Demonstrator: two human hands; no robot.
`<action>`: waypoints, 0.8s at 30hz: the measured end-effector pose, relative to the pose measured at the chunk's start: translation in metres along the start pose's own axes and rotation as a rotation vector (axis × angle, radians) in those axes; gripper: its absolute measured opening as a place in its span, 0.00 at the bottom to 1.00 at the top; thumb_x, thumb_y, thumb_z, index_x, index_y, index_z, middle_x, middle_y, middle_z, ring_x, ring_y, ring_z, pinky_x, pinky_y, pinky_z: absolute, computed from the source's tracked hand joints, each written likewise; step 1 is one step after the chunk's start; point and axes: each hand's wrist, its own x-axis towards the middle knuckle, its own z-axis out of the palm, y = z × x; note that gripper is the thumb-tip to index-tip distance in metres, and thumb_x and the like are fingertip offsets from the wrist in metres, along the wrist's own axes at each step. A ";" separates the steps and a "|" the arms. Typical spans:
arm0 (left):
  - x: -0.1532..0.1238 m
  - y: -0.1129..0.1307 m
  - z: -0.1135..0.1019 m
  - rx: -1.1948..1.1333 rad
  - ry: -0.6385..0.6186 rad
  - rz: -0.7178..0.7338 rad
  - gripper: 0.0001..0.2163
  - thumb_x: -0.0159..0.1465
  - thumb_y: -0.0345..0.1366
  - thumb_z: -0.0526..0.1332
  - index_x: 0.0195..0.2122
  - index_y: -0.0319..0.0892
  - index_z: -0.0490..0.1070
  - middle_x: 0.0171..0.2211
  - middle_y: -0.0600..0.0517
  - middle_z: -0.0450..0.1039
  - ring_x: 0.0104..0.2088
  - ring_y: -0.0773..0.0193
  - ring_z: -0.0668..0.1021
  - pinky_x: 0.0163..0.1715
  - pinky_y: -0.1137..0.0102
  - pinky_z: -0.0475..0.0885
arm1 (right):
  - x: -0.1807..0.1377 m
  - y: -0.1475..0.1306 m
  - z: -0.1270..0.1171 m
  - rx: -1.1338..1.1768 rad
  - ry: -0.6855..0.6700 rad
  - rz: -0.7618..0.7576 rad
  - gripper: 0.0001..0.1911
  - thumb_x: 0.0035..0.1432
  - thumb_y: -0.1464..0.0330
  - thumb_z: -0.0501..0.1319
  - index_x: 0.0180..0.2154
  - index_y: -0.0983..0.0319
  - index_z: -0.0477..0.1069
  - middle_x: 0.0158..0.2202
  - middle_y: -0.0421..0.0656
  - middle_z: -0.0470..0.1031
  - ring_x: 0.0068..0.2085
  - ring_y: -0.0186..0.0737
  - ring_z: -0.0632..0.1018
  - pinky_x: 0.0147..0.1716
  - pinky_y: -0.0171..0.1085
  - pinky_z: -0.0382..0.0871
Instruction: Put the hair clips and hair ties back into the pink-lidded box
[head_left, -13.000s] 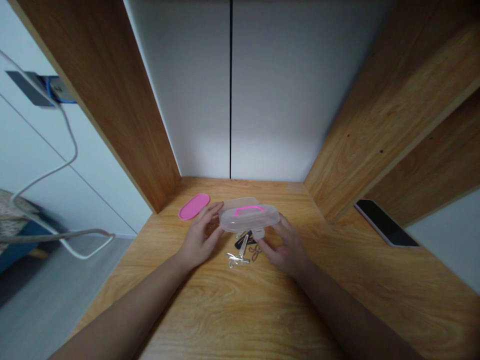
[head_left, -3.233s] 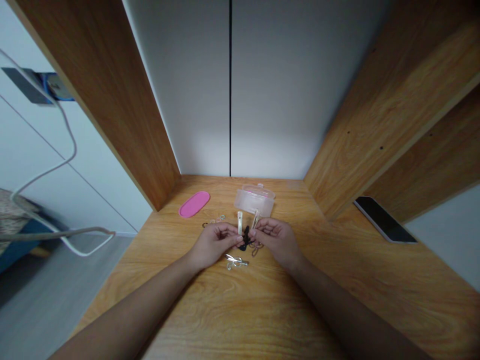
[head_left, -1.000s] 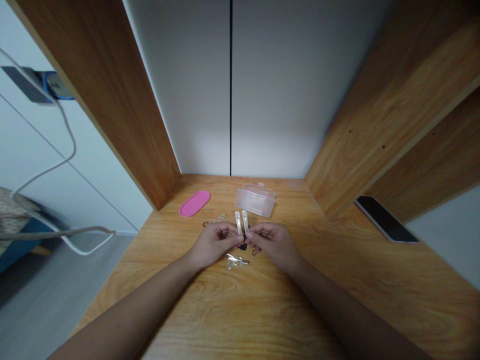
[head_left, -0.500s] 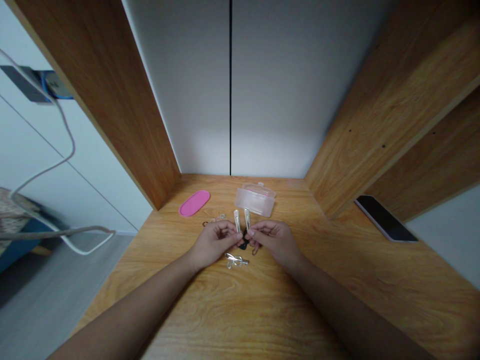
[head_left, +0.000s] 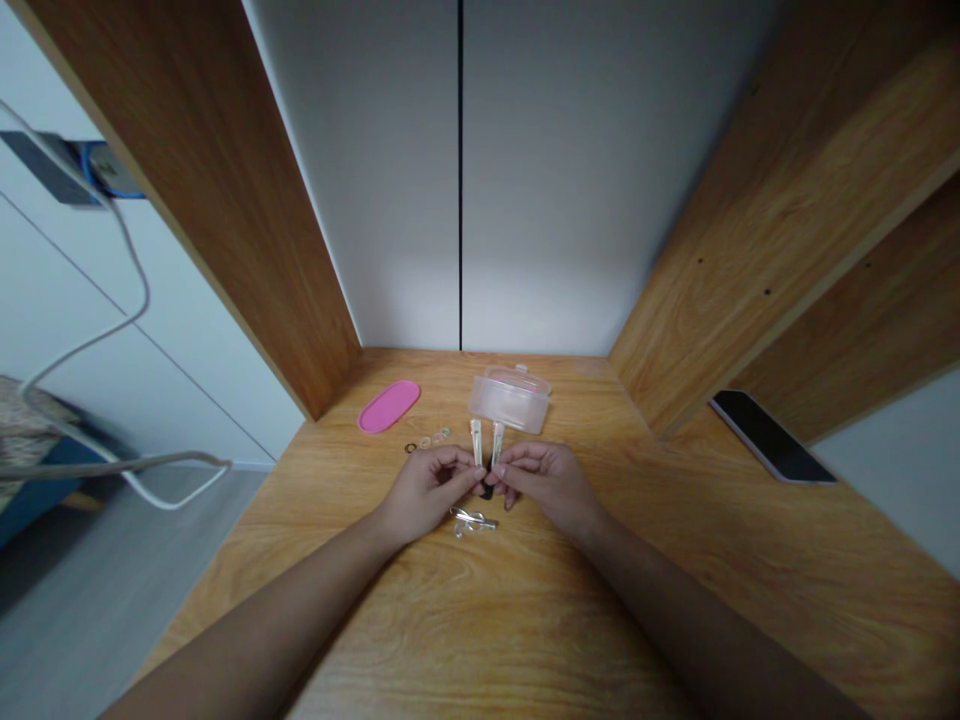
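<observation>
My left hand (head_left: 431, 490) pinches a slim, pale metallic hair clip (head_left: 477, 440), its upper end pointing away from me. Close beside it, my right hand (head_left: 555, 487) is closed on a second hair clip (head_left: 497, 441) of the same look. The fingers of both hands cover the lower ends of the clips. Under the fingertips a black item (head_left: 487, 491) shows in part; its kind is hidden. Just nearer to me, a small group of shiny clips and clear bands (head_left: 472, 521) lies on the wooden tabletop (head_left: 480, 620).
Several small hair ties (head_left: 425, 442) lie in a row beyond my left hand. Behind them is a pink oval tray or lid (head_left: 389, 406). A clear plastic box (head_left: 510, 402) with its lid raised stands at the back. A phone (head_left: 772, 436) rests at the right.
Both clips have tilted slightly and their upper ends have shifted a little to the right. The left hand has lowered a touch, and the row of hair ties shows more fully.
</observation>
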 end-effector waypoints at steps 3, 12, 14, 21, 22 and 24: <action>0.000 -0.001 0.000 0.011 0.004 0.000 0.15 0.63 0.46 0.66 0.33 0.36 0.76 0.29 0.48 0.79 0.30 0.66 0.78 0.33 0.73 0.71 | 0.000 0.001 -0.001 -0.017 0.002 0.000 0.20 0.42 0.56 0.75 0.29 0.64 0.76 0.27 0.45 0.82 0.23 0.34 0.78 0.21 0.32 0.73; 0.001 0.001 -0.001 0.031 -0.002 -0.020 0.15 0.63 0.46 0.66 0.32 0.36 0.77 0.28 0.48 0.78 0.28 0.67 0.76 0.31 0.74 0.69 | 0.000 -0.002 0.000 -0.031 0.018 0.006 0.20 0.42 0.55 0.75 0.28 0.64 0.77 0.24 0.43 0.80 0.19 0.31 0.75 0.20 0.31 0.71; 0.001 0.000 -0.001 0.025 -0.007 -0.022 0.15 0.63 0.46 0.66 0.32 0.36 0.76 0.28 0.49 0.78 0.28 0.68 0.76 0.31 0.74 0.69 | 0.000 -0.003 0.001 -0.035 0.015 0.004 0.21 0.42 0.54 0.75 0.28 0.64 0.77 0.23 0.43 0.80 0.19 0.31 0.75 0.19 0.31 0.70; 0.001 -0.002 -0.002 0.047 -0.001 -0.026 0.15 0.62 0.46 0.67 0.32 0.36 0.77 0.28 0.48 0.79 0.28 0.67 0.77 0.32 0.73 0.70 | 0.000 -0.002 0.000 -0.073 0.015 -0.017 0.21 0.42 0.53 0.75 0.27 0.64 0.77 0.20 0.40 0.77 0.18 0.31 0.74 0.18 0.31 0.70; 0.001 -0.002 -0.002 0.047 -0.001 -0.024 0.15 0.62 0.46 0.67 0.32 0.36 0.77 0.28 0.48 0.79 0.29 0.66 0.77 0.32 0.73 0.70 | 0.000 -0.001 0.000 -0.080 0.012 -0.020 0.21 0.42 0.53 0.75 0.28 0.64 0.77 0.20 0.40 0.77 0.18 0.31 0.74 0.18 0.31 0.70; 0.001 -0.001 -0.002 0.049 0.000 -0.020 0.15 0.62 0.46 0.67 0.32 0.37 0.77 0.28 0.48 0.79 0.28 0.67 0.77 0.32 0.73 0.70 | 0.000 0.000 -0.001 -0.093 0.002 -0.024 0.21 0.43 0.53 0.74 0.28 0.64 0.77 0.20 0.40 0.77 0.18 0.32 0.74 0.19 0.31 0.70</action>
